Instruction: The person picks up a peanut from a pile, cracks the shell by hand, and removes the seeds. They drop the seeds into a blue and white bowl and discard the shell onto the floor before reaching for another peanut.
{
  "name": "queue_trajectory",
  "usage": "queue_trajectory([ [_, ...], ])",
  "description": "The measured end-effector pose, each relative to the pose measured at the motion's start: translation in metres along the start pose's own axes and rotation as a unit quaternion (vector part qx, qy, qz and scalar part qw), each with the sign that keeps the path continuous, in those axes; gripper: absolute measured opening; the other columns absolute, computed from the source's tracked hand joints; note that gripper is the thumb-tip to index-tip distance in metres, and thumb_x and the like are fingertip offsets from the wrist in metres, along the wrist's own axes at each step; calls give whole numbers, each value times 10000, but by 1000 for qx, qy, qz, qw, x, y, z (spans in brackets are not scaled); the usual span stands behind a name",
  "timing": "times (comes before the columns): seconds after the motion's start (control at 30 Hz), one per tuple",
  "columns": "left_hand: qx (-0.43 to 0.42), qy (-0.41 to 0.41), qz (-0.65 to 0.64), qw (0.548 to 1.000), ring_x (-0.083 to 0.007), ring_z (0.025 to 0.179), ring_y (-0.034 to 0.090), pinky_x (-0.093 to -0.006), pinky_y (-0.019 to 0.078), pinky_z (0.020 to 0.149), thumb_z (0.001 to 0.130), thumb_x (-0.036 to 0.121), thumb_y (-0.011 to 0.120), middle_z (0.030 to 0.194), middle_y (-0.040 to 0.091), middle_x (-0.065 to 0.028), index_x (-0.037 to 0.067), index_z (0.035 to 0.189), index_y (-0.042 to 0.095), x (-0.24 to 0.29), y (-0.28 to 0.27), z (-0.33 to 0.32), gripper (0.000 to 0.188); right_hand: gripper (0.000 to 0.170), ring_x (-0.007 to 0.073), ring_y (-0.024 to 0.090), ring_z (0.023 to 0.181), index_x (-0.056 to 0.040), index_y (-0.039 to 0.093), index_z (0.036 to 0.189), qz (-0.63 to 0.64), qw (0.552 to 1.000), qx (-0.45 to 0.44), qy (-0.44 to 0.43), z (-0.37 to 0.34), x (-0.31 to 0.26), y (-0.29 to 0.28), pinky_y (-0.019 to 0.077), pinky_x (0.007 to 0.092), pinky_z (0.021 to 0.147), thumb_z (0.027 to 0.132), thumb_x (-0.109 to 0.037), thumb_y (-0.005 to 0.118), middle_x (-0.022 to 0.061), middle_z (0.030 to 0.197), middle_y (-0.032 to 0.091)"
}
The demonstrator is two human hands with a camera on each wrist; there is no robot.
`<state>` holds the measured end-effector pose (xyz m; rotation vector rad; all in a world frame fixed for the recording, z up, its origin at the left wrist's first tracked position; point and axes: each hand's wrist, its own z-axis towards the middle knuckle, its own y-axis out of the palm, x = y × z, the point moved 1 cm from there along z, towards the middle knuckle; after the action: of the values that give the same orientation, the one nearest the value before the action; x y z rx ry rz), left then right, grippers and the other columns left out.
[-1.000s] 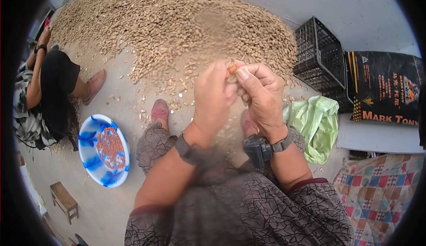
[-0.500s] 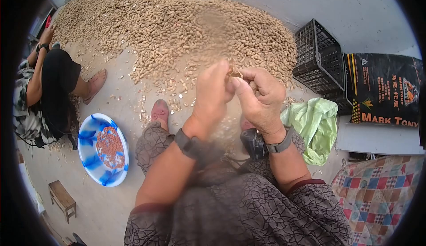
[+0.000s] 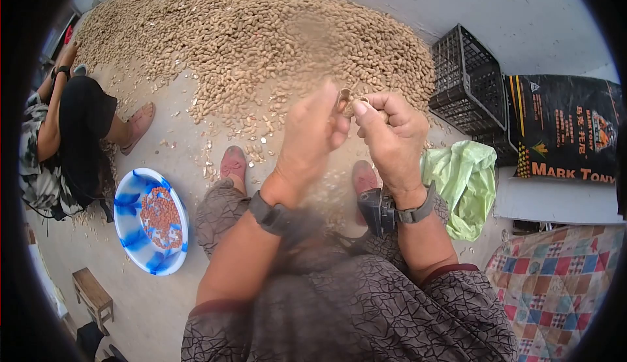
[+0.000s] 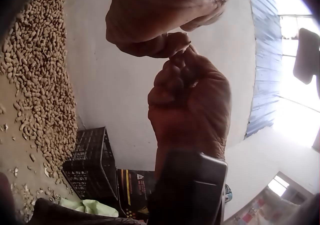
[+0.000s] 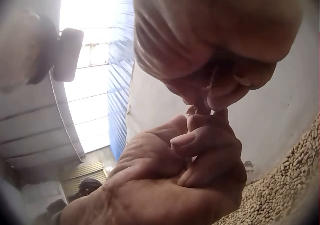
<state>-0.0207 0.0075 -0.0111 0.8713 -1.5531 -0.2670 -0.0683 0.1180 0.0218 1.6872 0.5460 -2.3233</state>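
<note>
In the head view, my left hand [image 3: 307,143] pinches a cracked, hollow-looking peanut shell [image 3: 344,94] in front of the heap. Thumb and index finger of my right hand [image 3: 394,143] grip a shell piece [image 3: 360,101] right beside it. Both hands meet at the fingertips in the left wrist view, my left hand [image 4: 165,17] above and my right hand [image 4: 192,102] below. From the right wrist, my right hand [image 5: 215,40] is on top and my left hand [image 5: 185,170] beneath, its fingers curled. The fingers mostly hide the shell there.
A large peanut heap [image 3: 261,42] lies along the wall. Left is a blue-and-white basin [image 3: 127,231] holding reddish kernels [image 3: 160,215], a wooden stool [image 3: 93,291] and another seated person [image 3: 85,114]. Right are a black crate [image 3: 467,84], black sack [image 3: 565,130] and green bag [image 3: 460,182].
The reddish kernel seen at the fingertips a second ago no longer shows, and the shell there looks hollow. My right hand has shifted slightly right, with its fingertips still close to the left ones.
</note>
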Motion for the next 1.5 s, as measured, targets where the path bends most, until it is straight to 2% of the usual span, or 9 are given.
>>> queue_trajectory([
  [0.13, -13, 16, 22, 1000, -44, 486, 434, -150, 299, 418, 935, 247, 498, 647, 539, -9, 35, 913, 555, -6, -4, 3, 221, 137, 43, 516, 560, 3, 627, 836, -1, 999, 10, 47, 2, 11, -4, 392, 173, 496, 824, -134, 633, 2, 681, 591],
  [0.33, -29, 21, 20, 999, -33, 502, 448, -142, 303, 423, 920, 211, 524, 668, 550, -1, 27, 978, 561, -1, -1, -4, 197, 107, 51, 539, 578, 15, 643, 811, 14, 996, 27, 89, 2, 5, -5, 425, 200, 511, 810, -92, 639, 18, 648, 604],
  [0.87, -36, 45, 174, 983, -59, 524, 488, -200, 396, 466, 919, 138, 453, 658, 554, -12, 22, 861, 556, 0, -8, -3, 167, 119, 45, 524, 572, 16, 645, 881, 71, 989, -11, 127, 3, 1, -8, 416, 197, 509, 810, -75, 618, 14, 668, 604],
  [1.03, -89, 50, 278, 955, -22, 548, 487, -148, 389, 479, 893, 135, 493, 674, 567, 11, 36, 918, 605, 5, -9, -6, 152, 177, 48, 537, 595, 8, 646, 960, 22, 980, -165, 107, 4, -3, -14, 420, 196, 512, 804, -69, 610, 20, 685, 610],
  [1.17, -103, 33, 266, 958, -31, 545, 482, -154, 372, 465, 854, 101, 501, 673, 563, 5, 27, 918, 618, 5, -14, -9, 152, 162, 55, 546, 596, 7, 649, 937, -7, 986, -152, 65, 1, 6, -12, 423, 198, 512, 805, -73, 598, 25, 685, 610],
  [1.23, -62, -41, 167, 983, -40, 528, 468, -153, 339, 442, 842, 78, 466, 673, 562, -9, -1, 920, 611, 0, -22, -5, 183, 131, 61, 544, 570, 17, 649, 878, -12, 988, -106, 114, 3, 5, -15, 423, 204, 493, 807, -70, 582, 34, 644, 598],
  [1.37, -24, -18, 91, 995, -40, 506, 441, -151, 310, 425, 872, 103, 459, 666, 553, -16, -27, 921, 602, 8, -30, -3, 199, 163, 68, 526, 517, 19, 643, 840, -12, 986, -54, 158, 7, 0, -18, 413, 211, 461, 826, -133, 585, 34, 590, 575],
  [1.43, 10, 11, 65, 998, -36, 492, 422, -151, 300, 417, 911, 155, 450, 655, 540, -22, -51, 922, 592, 14, -28, -5, 250, 254, 44, 500, 459, 0, 641, 872, -44, 949, -216, 224, 7, 5, -23, 366, 162, 409, 886, -237, 551, 15, 579, 572],
  [1.5, -7, 9, 88, 996, -32, 491, 417, -152, 299, 417, 919, 173, 456, 652, 534, -14, -45, 936, 594, 12, -26, -5, 258, 290, 48, 498, 438, 8, 638, 879, -11, 952, -190, 238, 8, 7, -19, 351, 164, 385, 900, -260, 530, 26, 567, 571],
])
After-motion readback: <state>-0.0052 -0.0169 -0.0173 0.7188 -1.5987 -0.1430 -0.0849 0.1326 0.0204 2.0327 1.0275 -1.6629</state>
